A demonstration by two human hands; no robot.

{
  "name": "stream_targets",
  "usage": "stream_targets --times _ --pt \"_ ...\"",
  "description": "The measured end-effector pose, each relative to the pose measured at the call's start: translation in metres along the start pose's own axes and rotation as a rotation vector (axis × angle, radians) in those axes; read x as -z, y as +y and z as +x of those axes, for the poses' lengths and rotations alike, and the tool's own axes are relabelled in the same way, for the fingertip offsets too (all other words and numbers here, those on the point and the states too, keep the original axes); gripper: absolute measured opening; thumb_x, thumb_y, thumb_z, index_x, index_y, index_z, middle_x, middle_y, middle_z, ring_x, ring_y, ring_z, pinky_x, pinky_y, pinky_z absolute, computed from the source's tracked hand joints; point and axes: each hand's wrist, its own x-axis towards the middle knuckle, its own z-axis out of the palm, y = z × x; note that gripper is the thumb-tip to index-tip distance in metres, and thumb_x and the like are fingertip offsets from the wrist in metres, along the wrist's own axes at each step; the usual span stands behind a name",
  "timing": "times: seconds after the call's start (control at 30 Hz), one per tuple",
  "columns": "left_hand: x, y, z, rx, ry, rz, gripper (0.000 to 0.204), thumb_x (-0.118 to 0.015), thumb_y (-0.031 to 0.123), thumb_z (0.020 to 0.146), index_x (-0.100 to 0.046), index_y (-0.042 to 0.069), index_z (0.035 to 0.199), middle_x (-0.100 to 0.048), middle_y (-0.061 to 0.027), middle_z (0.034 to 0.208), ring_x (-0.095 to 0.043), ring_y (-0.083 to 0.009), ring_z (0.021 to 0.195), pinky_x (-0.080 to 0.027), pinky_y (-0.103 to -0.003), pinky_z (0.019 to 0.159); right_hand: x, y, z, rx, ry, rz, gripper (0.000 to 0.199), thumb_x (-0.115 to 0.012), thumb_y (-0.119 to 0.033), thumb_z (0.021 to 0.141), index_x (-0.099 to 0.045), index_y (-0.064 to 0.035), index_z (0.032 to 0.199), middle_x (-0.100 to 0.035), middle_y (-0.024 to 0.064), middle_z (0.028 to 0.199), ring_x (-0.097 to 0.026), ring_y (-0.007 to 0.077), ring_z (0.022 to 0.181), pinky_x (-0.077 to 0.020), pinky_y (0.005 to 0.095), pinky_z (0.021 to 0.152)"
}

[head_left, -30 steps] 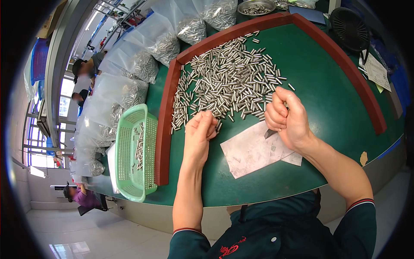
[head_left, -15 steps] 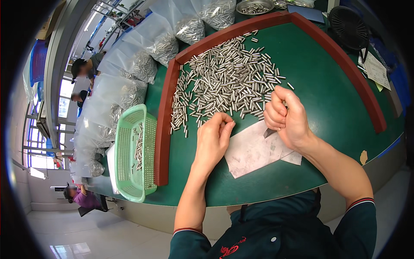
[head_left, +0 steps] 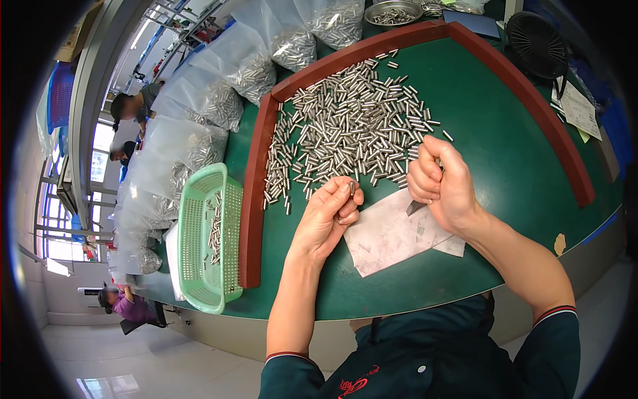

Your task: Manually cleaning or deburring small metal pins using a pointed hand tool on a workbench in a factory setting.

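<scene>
My left hand (head_left: 327,216) pinches a small metal pin (head_left: 352,189) upright between thumb and fingers, just off the near edge of a heap of like metal pins (head_left: 352,126). My right hand (head_left: 440,178) is closed in a fist on a tool with a dark, flat, pointed blade (head_left: 415,207); the rest of it is hidden in the palm. Beneath the blade a stained whitish cloth or paper sheet (head_left: 385,239) lies on the green tabletop (head_left: 492,126). Left of the heap, a pale green plastic basket (head_left: 193,246) holds some pins.
A dark red raised border (head_left: 256,193) frames the pins on the left, back and right (head_left: 531,106). Several clear bags of metal pins (head_left: 252,73) line the far left side. A metal bowl (head_left: 392,12) and a black fan (head_left: 537,43) stand at the back. Other people sit farther left.
My left hand has turned its palm side up, bringing the pin between its fingertips into sight. My right hand has stayed almost where it was.
</scene>
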Motion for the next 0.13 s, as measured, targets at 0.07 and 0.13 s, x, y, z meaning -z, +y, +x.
stream_targets --times 0.07,0.13 --pt "0.0006 -0.0005 -0.0002 -0.014 0.001 0.036 0.011 -0.051 0.015 0.087 -0.052 0.005 0.088 -0.045 -0.0023 0.071 -0.030 -0.0052 0.053 -0.027 -0.017 0.047 0.0005 0.0008 0.0006 0.001 -0.001 -0.001 0.041 -0.029 -0.027 0.090 -0.024 -0.0140 0.051 -0.021 -0.0035 0.040 -0.016 0.0071 0.036 -0.0175 0.0228 0.036" --pt "0.0021 -0.0013 -0.0001 -0.015 -0.005 0.061 0.011 -0.052 0.016 0.087 -0.053 0.006 0.091 -0.044 -0.0023 0.072 -0.030 -0.0053 0.053 -0.027 -0.017 0.047 0.0016 0.0021 0.0017 -0.003 -0.010 0.042 0.041 -0.035 -0.027 0.088 -0.026 -0.0127 0.051 -0.025 -0.0024 0.040 -0.018 0.0065 0.036 -0.0177 0.0228 0.036"
